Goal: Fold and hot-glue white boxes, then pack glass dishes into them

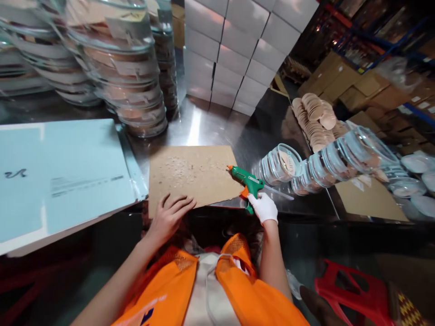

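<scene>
The right hand [264, 208], in a white glove, is wrapped around the handle of a green glue gun [249, 180], whose orange tip points away and leftward from that hand, over the right edge of a cardboard sheet [204, 181]. A translucent glue stick [281, 193] juts from the back of the gun, just above the glove. The left hand [170, 217], bare, lies open with fingers slightly spread on the cardboard's near edge; clear bits [175, 168] are scattered on the sheet beyond its fingertips. To the left of the left hand is a pale blue printed board [64, 167], and farther off stand tall stacks of glass containers [125, 81]. Beyond both hands, white boxes [234, 59] are piled on the shiny counter [204, 124]. Right of the gloved hand, more lidded containers [340, 156] lean in a row, with round tan discs [311, 117] behind them.
</scene>
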`<state>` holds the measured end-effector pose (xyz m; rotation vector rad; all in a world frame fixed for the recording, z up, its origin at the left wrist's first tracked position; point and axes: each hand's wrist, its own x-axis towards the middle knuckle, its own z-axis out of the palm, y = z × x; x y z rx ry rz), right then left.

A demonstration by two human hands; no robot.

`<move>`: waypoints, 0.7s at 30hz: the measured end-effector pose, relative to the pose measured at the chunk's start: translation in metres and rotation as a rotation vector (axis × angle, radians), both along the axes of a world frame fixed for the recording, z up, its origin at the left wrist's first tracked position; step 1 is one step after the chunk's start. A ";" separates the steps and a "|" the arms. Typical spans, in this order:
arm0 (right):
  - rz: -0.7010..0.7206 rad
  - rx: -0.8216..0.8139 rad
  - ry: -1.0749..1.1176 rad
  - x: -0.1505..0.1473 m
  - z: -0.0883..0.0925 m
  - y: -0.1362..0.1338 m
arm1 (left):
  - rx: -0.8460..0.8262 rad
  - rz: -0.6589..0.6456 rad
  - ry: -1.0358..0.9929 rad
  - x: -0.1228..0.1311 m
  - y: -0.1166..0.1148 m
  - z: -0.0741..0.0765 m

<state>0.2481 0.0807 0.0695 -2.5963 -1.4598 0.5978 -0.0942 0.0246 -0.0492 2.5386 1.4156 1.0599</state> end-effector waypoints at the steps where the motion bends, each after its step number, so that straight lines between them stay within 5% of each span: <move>1: -0.011 0.031 0.045 0.004 -0.003 -0.001 | -0.007 -0.019 -0.006 -0.001 0.003 -0.001; 10: -0.097 0.281 0.213 0.016 -0.025 -0.012 | -0.107 -0.120 -0.005 -0.005 0.019 -0.010; 21: -0.028 0.107 0.049 0.016 -0.011 -0.002 | -0.146 -0.126 0.022 0.020 0.026 0.004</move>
